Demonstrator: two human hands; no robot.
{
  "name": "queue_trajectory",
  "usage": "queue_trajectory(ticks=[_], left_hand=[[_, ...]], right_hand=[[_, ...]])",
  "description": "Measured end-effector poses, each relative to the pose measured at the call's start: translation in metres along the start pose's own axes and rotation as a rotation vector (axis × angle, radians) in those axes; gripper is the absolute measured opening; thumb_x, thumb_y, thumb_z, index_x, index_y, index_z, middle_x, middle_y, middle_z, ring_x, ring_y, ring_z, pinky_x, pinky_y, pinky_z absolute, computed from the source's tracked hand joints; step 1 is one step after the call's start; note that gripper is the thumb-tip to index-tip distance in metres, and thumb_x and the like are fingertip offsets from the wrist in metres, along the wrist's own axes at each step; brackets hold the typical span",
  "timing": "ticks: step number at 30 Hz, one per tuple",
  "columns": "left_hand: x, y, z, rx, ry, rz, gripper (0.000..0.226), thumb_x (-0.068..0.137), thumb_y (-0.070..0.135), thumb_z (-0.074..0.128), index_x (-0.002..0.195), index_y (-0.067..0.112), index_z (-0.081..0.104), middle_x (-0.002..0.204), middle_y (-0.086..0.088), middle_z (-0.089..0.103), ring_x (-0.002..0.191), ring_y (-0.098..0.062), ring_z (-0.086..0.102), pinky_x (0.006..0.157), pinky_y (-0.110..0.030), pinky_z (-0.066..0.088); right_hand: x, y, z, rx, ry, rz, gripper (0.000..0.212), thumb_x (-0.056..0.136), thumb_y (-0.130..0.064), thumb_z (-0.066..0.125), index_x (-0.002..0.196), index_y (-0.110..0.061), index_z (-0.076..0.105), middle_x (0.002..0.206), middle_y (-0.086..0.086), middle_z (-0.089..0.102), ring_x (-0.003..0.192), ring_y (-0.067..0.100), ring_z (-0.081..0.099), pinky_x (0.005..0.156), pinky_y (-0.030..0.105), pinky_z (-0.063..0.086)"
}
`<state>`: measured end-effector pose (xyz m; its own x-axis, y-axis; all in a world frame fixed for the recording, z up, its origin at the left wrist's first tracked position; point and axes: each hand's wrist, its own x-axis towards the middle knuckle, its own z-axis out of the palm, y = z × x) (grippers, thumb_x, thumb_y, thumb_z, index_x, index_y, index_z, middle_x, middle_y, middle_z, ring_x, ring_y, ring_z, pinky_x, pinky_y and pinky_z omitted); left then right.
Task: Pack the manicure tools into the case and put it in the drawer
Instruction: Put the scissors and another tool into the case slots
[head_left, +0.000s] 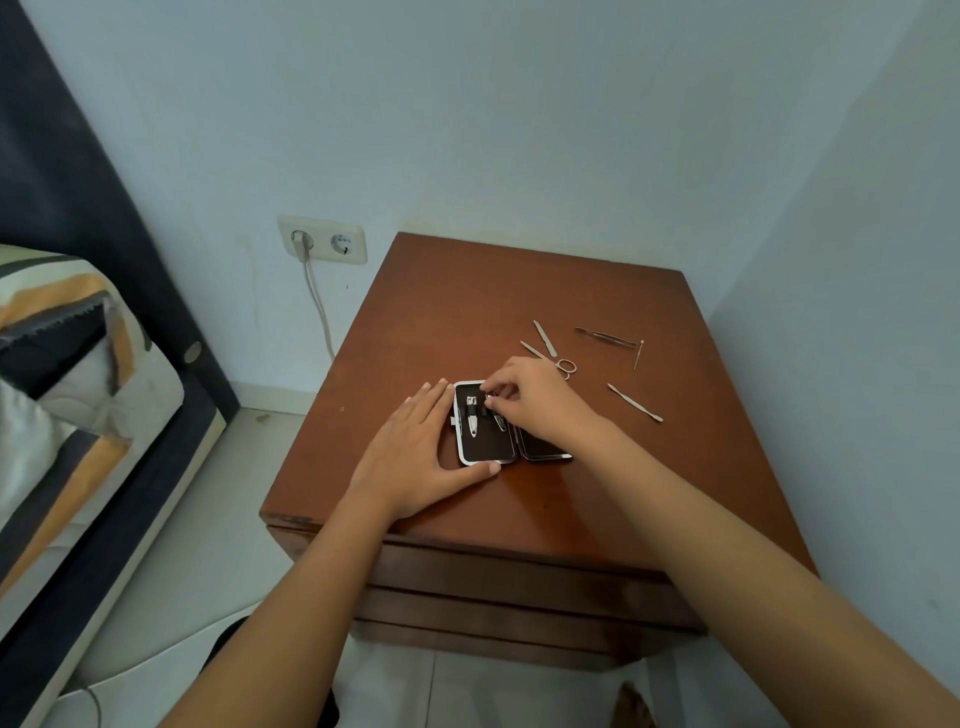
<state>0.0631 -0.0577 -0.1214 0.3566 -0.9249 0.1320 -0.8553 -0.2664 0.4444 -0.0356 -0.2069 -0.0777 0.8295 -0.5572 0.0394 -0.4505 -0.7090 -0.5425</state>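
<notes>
A small black manicure case (480, 448) with a silver rim lies open on the brown nightstand (441, 312). One nail clipper (472, 415) sits strapped in its left half. My left hand (415, 452) lies flat against the case's left edge, thumb along its near edge. My right hand (535, 400) pinches a second small clipper (500, 420) over the case's middle. Loose on the wood behind lie a nail file (544, 331), small scissors (563, 365) partly hidden by my right hand, tweezers (605, 336), a thin ear pick (638, 355) and a cuticle pusher (635, 402).
The nightstand's closed drawer fronts (519, 587) face me below the top. A wall socket with a plugged white cable (322, 241) is on the left wall. A bed with patterned bedding (67, 389) stands at the left. Walls close in behind and to the right.
</notes>
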Motion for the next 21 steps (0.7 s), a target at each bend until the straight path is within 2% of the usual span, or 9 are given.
queue_trajectory(ticks=[4,7,9,10,14,16,18,21], left_hand=[[0.0,-0.001,0.0,0.008,-0.002,0.016,0.107,0.067,0.083,0.038,0.15,0.021,0.011,0.158,0.008,0.009,0.145,-0.007,0.003,0.116,-0.027,0.003],[0.0,-0.002,0.001,0.018,0.002,0.008,0.108,0.065,0.084,0.037,0.15,0.021,0.013,0.158,0.009,0.01,0.145,-0.007,0.003,0.117,-0.027,0.003],[0.001,-0.003,0.001,0.022,-0.003,0.009,0.109,0.065,0.085,0.036,0.15,0.021,0.012,0.158,0.01,0.01,0.145,-0.007,0.002,0.116,-0.026,0.002],[0.001,-0.003,0.001,0.024,-0.005,0.012,0.109,0.065,0.085,0.036,0.15,0.022,0.012,0.158,0.01,0.01,0.145,-0.007,0.002,0.116,-0.026,0.001],[0.001,-0.003,0.002,0.028,-0.004,0.016,0.107,0.067,0.084,0.037,0.15,0.022,0.012,0.158,0.01,0.01,0.145,-0.007,0.001,0.116,-0.026,0.0],[0.002,-0.004,0.002,0.027,-0.003,0.017,0.107,0.066,0.084,0.037,0.15,0.022,0.012,0.158,0.01,0.01,0.145,-0.007,0.002,0.117,-0.027,0.002],[0.002,-0.005,0.002,0.032,-0.004,0.023,0.106,0.067,0.084,0.036,0.15,0.022,0.012,0.158,0.011,0.01,0.145,-0.007,0.002,0.117,-0.027,0.002],[0.0,-0.005,0.001,0.04,-0.02,0.035,0.101,0.069,0.08,0.029,0.15,0.022,0.011,0.158,0.01,0.01,0.145,-0.008,0.001,0.115,-0.026,0.001]], right_hand=[[-0.001,0.0,0.0,-0.016,-0.003,0.001,0.018,0.083,-0.007,0.063,0.099,-0.006,0.07,0.1,0.013,0.065,0.085,0.024,0.065,0.084,0.036,0.053],[0.003,0.016,-0.013,0.042,0.224,0.11,0.016,0.082,-0.004,0.059,0.091,-0.007,0.072,0.088,0.007,0.065,0.077,0.018,0.059,0.078,0.025,0.047],[0.008,0.035,-0.024,0.058,0.354,0.234,0.012,0.08,-0.004,0.06,0.085,-0.006,0.072,0.086,0.011,0.068,0.076,0.019,0.058,0.078,0.028,0.047],[0.009,0.045,-0.028,0.047,0.368,0.288,0.009,0.079,-0.005,0.062,0.081,-0.006,0.071,0.087,0.014,0.069,0.078,0.022,0.059,0.078,0.029,0.048],[0.015,0.065,-0.031,-0.005,0.282,0.384,0.01,0.08,-0.016,0.069,0.074,-0.008,0.068,0.077,0.01,0.064,0.076,0.022,0.057,0.067,0.027,0.04],[0.019,0.066,-0.03,-0.018,0.266,0.38,0.013,0.082,-0.015,0.066,0.074,-0.005,0.068,0.073,0.009,0.061,0.073,0.022,0.056,0.066,0.028,0.043],[0.021,0.064,-0.029,-0.08,0.212,0.376,0.017,0.086,-0.014,0.06,0.078,-0.001,0.068,0.076,0.013,0.06,0.079,0.029,0.058,0.074,0.036,0.051],[0.012,0.057,-0.031,-0.122,0.177,0.376,0.022,0.088,-0.013,0.051,0.079,0.002,0.065,0.091,0.022,0.063,0.092,0.037,0.058,0.084,0.043,0.049]])
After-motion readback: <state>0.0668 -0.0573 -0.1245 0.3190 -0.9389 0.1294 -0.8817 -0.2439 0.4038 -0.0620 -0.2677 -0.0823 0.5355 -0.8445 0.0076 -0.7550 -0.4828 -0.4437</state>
